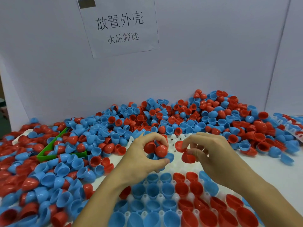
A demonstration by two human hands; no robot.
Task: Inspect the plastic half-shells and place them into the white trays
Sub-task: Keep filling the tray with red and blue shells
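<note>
A white tray (178,156) lies in front of me, its near rows filled with blue and red half-shells sitting open side up. Above its bare far rows, my left hand (141,161) grips a clutch of several red and blue half-shells (159,150). My right hand (211,154) pinches a red half-shell (180,146) by its rim with the fingertips and holds a second red half-shell (188,157) under the thumb. Both hands hover close together, a small gap between them.
A big heap of loose red and blue half-shells (164,115) covers the table behind and to the left. A green tray (54,145) sits half buried at left. More trays (293,131) lie at far right. A white partition with a paper sign (119,28) stands behind.
</note>
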